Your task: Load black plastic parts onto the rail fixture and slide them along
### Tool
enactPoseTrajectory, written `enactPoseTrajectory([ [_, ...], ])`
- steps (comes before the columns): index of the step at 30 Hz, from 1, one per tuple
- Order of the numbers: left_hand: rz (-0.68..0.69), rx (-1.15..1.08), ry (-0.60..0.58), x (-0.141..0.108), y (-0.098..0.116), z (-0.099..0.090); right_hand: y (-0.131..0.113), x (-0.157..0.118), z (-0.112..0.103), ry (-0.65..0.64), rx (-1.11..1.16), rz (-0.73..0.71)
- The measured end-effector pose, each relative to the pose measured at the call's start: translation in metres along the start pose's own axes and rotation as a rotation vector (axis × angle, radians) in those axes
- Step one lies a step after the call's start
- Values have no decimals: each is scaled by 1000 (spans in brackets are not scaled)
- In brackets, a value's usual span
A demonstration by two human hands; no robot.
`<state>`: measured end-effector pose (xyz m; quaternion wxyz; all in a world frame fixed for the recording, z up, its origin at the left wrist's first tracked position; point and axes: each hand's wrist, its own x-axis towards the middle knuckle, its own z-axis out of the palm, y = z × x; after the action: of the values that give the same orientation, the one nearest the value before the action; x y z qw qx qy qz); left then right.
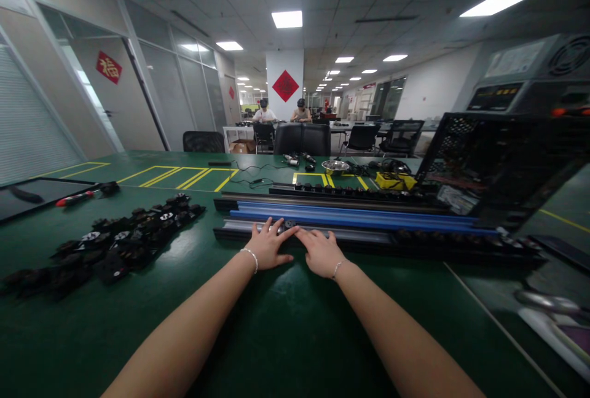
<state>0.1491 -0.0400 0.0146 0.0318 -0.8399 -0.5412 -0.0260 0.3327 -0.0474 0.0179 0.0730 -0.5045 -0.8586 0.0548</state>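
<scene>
My left hand (268, 247) rests with spread fingers at the near long black rail (225, 236), which has a pale inner channel. My right hand (319, 252) lies beside it, fingers stretched and bent a little. Both index fingertips meet at a small dark round part (289, 224) on the rail; neither hand closes around it. Farther right along this rail sits a row of dark parts (428, 238). Just behind runs a blue rail (359, 216). To the left lies a pile of black parts (133, 238), some with white marks.
A screwdriver (76, 198) with a red tip lies left. An open black computer case (479, 164) stands right. Metal bowl (335, 166), yellow item (395, 181) and cables are behind the rails. Two people (301, 113) sit at a far table.
</scene>
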Motion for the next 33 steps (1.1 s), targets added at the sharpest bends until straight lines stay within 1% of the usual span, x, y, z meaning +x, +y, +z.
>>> enactPoseTrajectory([
  [3, 4, 9, -22, 1, 0, -2, 3, -1, -3, 30, 25, -39],
  [5, -4, 20, -19, 1, 1, -2, 10, -3, -6, 101, 56, -70],
  [6, -8, 26, -15, 1, 2, -2, 15, -4, -7, 156, 63, -57],
  [7, -14, 29, -13, 1, 3, -2, 21, -5, -8, 226, 54, -3],
  [9, -32, 27, -15, 2, 5, -3, 36, -8, -9, 374, -13, 171],
  [10, -41, 21, -19, 2, 6, -4, 45, -9, -10, 414, -59, 254],
  [11, -49, 16, -22, 2, 7, -4, 53, -10, -9, 419, -100, 325],
  [12, -57, 13, -23, 2, 8, -4, 62, -12, -9, 393, -132, 384],
  [15, -80, 12, -10, 4, 13, -2, 81, -14, -5, 274, -152, 504],
  [18, -117, 24, 17, 5, 19, 4, 87, -15, -3, 240, -147, 504],
  [21, -164, 32, 24, 7, 26, 8, 85, -15, -3, 247, -159, 502],
  [24, -192, 31, 11, 9, 32, 8, 84, -15, -3, 241, -161, 506],
  [28, -208, 22, 0, 11, 34, 6, 85, -15, -4, 238, -166, 508],
  [33, -207, 3, 37, 12, 33, 7, 85, -15, -3, 238, -160, 509],
])
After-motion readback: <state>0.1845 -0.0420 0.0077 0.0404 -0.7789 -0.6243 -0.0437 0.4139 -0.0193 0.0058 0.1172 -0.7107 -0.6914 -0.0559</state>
